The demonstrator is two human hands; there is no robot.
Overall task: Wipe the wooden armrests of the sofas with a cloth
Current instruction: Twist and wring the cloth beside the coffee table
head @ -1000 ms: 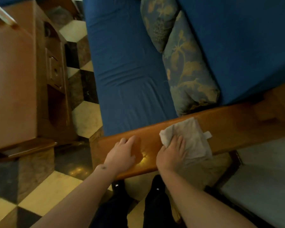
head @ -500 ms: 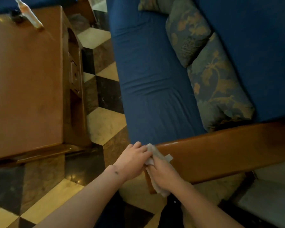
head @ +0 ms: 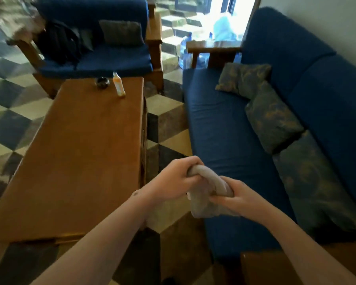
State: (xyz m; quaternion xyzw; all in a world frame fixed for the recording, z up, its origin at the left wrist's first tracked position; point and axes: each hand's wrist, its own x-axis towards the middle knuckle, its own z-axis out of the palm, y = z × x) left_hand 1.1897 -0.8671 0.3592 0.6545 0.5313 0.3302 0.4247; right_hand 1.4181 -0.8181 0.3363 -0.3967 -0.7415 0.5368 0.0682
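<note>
Writing: none legible on any item; the bottle's label is too blurred to read.
Cloth [head: 201,194]: pale grey-beige, soft fabric, bunched and twisted into a thick rope-like loop; held in the air between both hands, above the front edge of the sofa seat and the floor beside it.
Left hand [head: 178,175]: fingers curled tight round the upper end of the cloth.
Right hand [head: 233,195]: fingers and thumb curled round the lower bunch of the cloth, knuckles up.
Near armrest [head: 275,266]: flat orange-brown wood, smooth, at the lower right corner of view; not touched by cloth or hands.
Far armrest [head: 213,49]: same wood, flat slab on a post, at the sofa's far end.
Sofa [head: 224,130]: long, deep blue fabric seat and back; three patterned cushions [head: 272,117] in dull green-gold lean along the back.
Tabletop [head: 80,151]: long rectangular wood, matte brown.
Bottle [head: 119,84]: small, orange contents, pale cap, near the tabletop's far edge, beside a dark round object [head: 102,82].
Armchair [head: 95,44]: blue upholstery, wooden frame, beyond the tabletop's far edge; a dark bag lies on its seat.
Floor [head: 14,112]: glossy tiles in a cube pattern, cream, grey and black.
</note>
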